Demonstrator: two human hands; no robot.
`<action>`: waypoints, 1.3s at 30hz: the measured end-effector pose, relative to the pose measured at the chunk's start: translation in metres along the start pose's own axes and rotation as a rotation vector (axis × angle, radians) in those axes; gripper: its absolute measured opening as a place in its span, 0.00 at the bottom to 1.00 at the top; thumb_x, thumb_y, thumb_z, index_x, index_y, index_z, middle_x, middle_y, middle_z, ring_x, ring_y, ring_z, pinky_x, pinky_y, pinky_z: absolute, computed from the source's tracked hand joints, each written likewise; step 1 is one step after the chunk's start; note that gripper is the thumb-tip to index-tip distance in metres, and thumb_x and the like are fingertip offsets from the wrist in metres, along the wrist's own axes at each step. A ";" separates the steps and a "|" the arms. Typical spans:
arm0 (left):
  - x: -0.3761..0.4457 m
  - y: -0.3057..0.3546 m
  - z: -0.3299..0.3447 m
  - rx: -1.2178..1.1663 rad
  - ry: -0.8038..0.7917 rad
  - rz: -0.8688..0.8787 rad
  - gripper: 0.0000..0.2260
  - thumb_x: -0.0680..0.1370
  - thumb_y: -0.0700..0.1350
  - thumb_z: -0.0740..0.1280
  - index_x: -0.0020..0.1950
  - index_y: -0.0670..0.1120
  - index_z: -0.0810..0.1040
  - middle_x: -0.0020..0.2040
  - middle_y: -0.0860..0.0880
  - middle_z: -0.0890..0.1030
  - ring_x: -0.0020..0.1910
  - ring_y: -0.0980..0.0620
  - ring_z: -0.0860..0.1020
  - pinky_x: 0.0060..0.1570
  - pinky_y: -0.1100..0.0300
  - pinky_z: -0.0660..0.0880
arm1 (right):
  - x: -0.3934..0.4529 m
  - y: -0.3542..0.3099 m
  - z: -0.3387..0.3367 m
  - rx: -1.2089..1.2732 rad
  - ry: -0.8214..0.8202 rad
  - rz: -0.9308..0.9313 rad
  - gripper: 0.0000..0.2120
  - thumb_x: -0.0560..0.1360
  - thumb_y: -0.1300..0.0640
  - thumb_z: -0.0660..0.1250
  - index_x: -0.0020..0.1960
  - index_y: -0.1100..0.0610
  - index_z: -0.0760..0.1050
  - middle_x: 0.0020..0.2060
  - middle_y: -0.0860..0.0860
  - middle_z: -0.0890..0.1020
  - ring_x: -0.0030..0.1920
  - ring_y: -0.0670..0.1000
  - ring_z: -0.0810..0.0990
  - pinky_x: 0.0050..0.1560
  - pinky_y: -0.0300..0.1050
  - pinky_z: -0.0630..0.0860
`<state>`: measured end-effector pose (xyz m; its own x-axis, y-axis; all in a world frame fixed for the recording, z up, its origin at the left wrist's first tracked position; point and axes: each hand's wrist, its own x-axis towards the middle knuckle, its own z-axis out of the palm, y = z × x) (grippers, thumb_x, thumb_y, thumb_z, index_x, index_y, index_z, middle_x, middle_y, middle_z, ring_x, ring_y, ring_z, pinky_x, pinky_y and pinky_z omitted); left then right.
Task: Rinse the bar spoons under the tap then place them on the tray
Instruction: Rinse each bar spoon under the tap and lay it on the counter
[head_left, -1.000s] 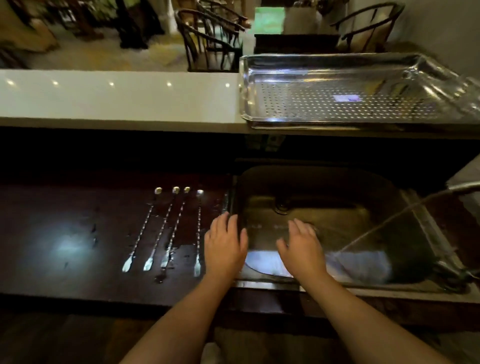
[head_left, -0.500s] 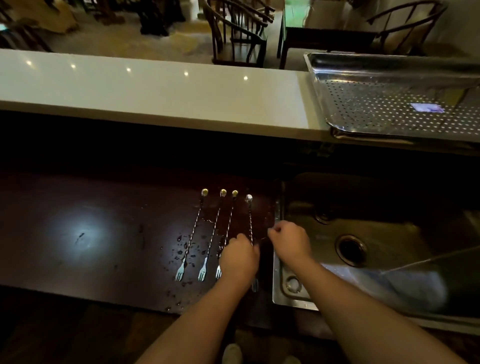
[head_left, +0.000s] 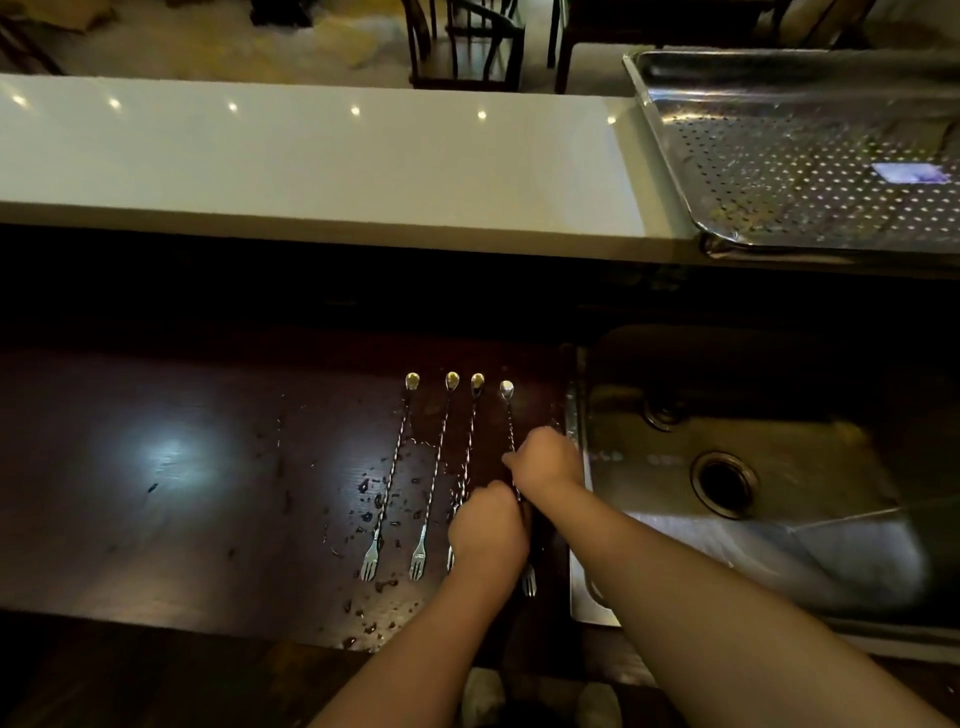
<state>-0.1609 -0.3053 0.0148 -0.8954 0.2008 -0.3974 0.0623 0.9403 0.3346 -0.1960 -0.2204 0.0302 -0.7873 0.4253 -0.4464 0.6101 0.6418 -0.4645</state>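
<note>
Four twisted-stem bar spoons (head_left: 435, 470), bowl far, fork near, lie parallel just ahead. The right hand (head_left: 545, 460) pinches the rightmost spoon (head_left: 508, 410); the left hand (head_left: 485, 530) curls over its lower stem.

Four slim twisted-stem polished metal bar spoons (head_left: 439, 467); dark glossy wooden worktop (head_left: 182, 467), wet-spotted; shiny perforated steel tray (head_left: 810, 171); brushed steel sink (head_left: 779, 467); smooth glossy white counter (head_left: 311, 166).
</note>
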 end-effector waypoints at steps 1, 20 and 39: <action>0.001 0.000 0.000 0.008 -0.011 0.002 0.14 0.80 0.49 0.57 0.57 0.40 0.73 0.57 0.40 0.78 0.56 0.40 0.78 0.50 0.50 0.74 | 0.001 -0.001 0.000 -0.007 0.010 0.014 0.12 0.75 0.56 0.68 0.34 0.57 0.71 0.40 0.58 0.81 0.42 0.58 0.81 0.37 0.44 0.70; 0.009 0.001 -0.011 -0.098 -0.070 0.031 0.11 0.78 0.44 0.61 0.55 0.39 0.75 0.54 0.40 0.81 0.54 0.39 0.79 0.49 0.50 0.73 | 0.005 -0.004 0.004 0.107 0.021 0.122 0.10 0.73 0.55 0.68 0.36 0.59 0.74 0.34 0.55 0.78 0.37 0.55 0.77 0.35 0.43 0.70; 0.001 0.058 -0.026 0.408 0.056 0.543 0.12 0.77 0.37 0.59 0.60 0.39 0.72 0.55 0.40 0.79 0.52 0.37 0.80 0.45 0.49 0.76 | -0.001 0.073 -0.063 0.990 0.218 0.294 0.12 0.72 0.60 0.67 0.30 0.60 0.75 0.22 0.53 0.76 0.19 0.47 0.72 0.23 0.37 0.69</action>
<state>-0.1692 -0.2577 0.0561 -0.7108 0.6696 -0.2154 0.6610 0.7406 0.1207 -0.1559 -0.1335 0.0449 -0.5358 0.6478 -0.5416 0.5024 -0.2709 -0.8211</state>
